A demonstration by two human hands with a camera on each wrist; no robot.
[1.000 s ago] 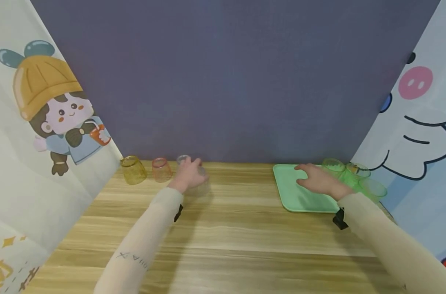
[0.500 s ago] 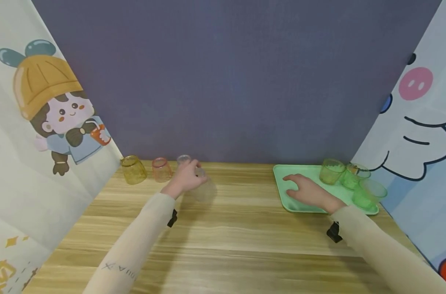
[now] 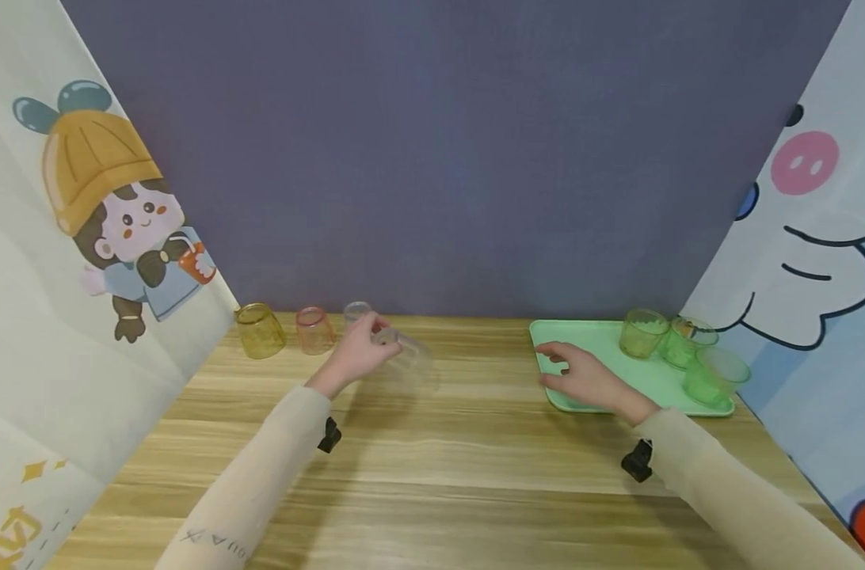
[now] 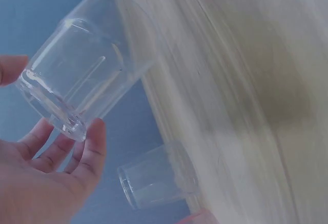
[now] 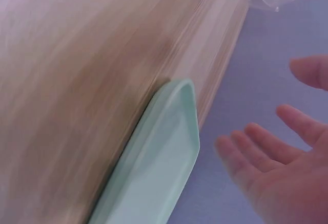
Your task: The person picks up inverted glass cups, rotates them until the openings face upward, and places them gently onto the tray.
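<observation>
Head view, left to right: a yellow cup [image 3: 259, 330], a pink cup [image 3: 314, 329] and a clear cup [image 3: 356, 311] stand by the wall. The left hand [image 3: 356, 355] pinches a tilted clear glass [image 3: 409, 362] above the table [image 3: 432, 467]. The right hand [image 3: 582, 378], fingers spread, hovers over the green tray [image 3: 657, 374], which holds three green cups [image 3: 678, 352].

Head view high, facing down-forward over table [image 3: 432, 443]; wrist views close, low; all share clear cup [image 3: 411, 360].
</observation>
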